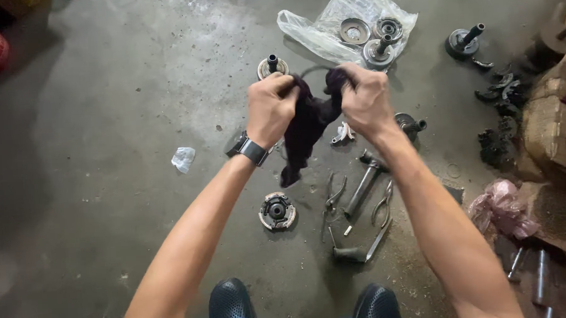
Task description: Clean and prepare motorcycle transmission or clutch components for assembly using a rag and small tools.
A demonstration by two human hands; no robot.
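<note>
Hands grip one dark rag (307, 123) held up over the concrete floor (107, 152): left hand (270, 109) and right hand (365, 99) both clenched on it. Judging by this, keeping it taut and well above the pliers (332, 200) and hammer (365, 181) avoids snagging.

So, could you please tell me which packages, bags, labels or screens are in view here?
Clear bag: top centre on the floor, crumpled, metal parts on it.
Pink bag: right, by a sack, bunched.
White scrap: floor left, small, crumpled.
No signs or screens.
</note>
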